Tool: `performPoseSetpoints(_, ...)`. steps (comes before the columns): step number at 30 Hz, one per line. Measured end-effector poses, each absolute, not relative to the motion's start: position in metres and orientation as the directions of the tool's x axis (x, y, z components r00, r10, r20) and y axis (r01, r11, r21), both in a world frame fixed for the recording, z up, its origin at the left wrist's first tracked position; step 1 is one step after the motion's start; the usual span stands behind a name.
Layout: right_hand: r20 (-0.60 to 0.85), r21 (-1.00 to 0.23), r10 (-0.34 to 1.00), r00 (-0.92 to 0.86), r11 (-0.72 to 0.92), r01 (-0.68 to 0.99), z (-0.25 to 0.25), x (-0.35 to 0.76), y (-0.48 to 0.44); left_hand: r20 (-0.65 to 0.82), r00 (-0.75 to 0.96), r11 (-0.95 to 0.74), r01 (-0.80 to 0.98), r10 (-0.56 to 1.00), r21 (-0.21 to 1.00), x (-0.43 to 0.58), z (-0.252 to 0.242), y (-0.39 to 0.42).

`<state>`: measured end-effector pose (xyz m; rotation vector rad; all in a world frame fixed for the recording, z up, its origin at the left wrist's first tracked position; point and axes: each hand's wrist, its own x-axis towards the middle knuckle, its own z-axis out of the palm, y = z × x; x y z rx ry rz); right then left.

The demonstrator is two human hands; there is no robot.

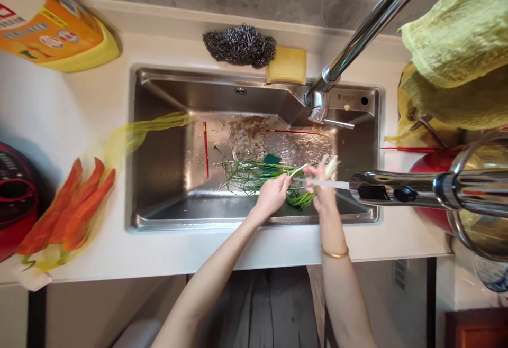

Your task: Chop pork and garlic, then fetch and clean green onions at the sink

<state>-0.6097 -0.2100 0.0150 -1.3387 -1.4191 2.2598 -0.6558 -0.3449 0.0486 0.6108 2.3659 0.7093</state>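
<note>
My left hand [273, 195] is closed on green onions [254, 171], whose thin green leaves trail left over the sink floor. A pale stalk sticks out rightward from this fist. My right hand [323, 189] is at the white ends of more green onions [304, 199], its fingers slightly blurred and partly curled round them. Between the hands passes a stream of water [335, 184] from the pull-out faucet head [373, 186]. Both hands are over the front part of the steel sink [254, 220]. Behind the leaves, a dark green piece [272, 163] is partly hidden.
Wet brownish peelings [248, 134] and red chopsticks [205, 149] lie in the sink. Steel wool [240, 46] and a yellow sponge [286, 65] sit behind it, beside the faucet base [318, 99]. Red peppers [75, 205] in yellow netting are on the left counter, near an orange-yellow package [59, 25].
</note>
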Motion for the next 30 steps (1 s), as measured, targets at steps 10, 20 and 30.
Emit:
performPoseSetpoints(10, -0.586, -0.796, 0.534, -0.609, -0.520, 0.310, 0.015, -0.615, -0.209, -0.414, -0.732, 0.793, 0.281, 0.541, 0.540, -0.649, 0.041, -0.340)
performPoseSetpoints(20, -0.593, -0.784, 0.547, -0.591, -0.561, 0.267, 0.010, -0.620, -0.217, -0.428, -0.704, 0.814, 0.394, 0.566, 0.427, -0.644, 0.045, -0.321)
performPoseSetpoints(30, -0.589, -0.803, 0.565, -0.578, -0.494, 0.335, 0.008, -0.617, -0.227, -0.441, -0.689, 0.813, 0.420, 0.575, 0.403, -0.646, 0.048, -0.315)
